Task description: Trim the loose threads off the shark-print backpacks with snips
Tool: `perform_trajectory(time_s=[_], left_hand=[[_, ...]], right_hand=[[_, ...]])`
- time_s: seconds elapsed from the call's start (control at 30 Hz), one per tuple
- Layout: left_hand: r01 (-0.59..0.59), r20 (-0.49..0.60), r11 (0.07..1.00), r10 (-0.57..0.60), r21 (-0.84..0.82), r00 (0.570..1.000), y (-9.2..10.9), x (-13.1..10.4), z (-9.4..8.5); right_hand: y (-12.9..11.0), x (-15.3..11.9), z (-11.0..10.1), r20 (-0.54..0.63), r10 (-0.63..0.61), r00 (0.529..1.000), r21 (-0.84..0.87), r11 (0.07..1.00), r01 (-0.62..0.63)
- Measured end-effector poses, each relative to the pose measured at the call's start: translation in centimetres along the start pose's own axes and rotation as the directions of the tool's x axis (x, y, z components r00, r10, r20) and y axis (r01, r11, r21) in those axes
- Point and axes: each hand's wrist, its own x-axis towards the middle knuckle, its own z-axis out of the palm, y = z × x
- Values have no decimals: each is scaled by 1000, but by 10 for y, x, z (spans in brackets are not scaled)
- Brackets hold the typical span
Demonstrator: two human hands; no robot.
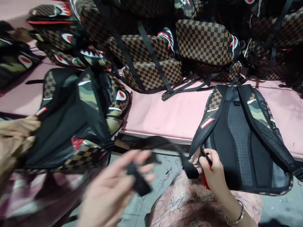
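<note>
My left hand (113, 194), smeared by motion, holds the end of a black strap (138, 180) between thumb and fingers. The strap's loop (164, 143) arcs across toward the backpack (237, 139) on the right. That backpack lies with its padded black back and shoulder straps facing up, its lower part over the table edge. At its lower left corner my right hand (213, 170) is closed around a slim black-and-red tool (207, 158), whose exact kind is mostly hidden by my fingers.
On the left, a co-worker's hands (13, 140) grip the side of another backpack (59, 125). Checkered and camouflage backpacks (204, 41) with shark faces are piled along the back of the pink table (162, 117). Thread scraps lie on the grey tiled floor (134, 215).
</note>
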Motion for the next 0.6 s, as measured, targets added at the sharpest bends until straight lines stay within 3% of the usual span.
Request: perform_trajectory(time_s=[0.13,0.27,0.6], left_hand=[[200,252,979,-183,-41,950,-42,13,29],[206,308,977,-180,-54,934,-49,12,39],[224,414,973,-224,50,882,-52,13,40]], right_hand=[[-5,-18,-22,36,-241,970,-136,960,243],[-3,-28,-30,197,-410,891,-157,883,442],[-2,-20,-25,257,-481,838,-233,811,537]])
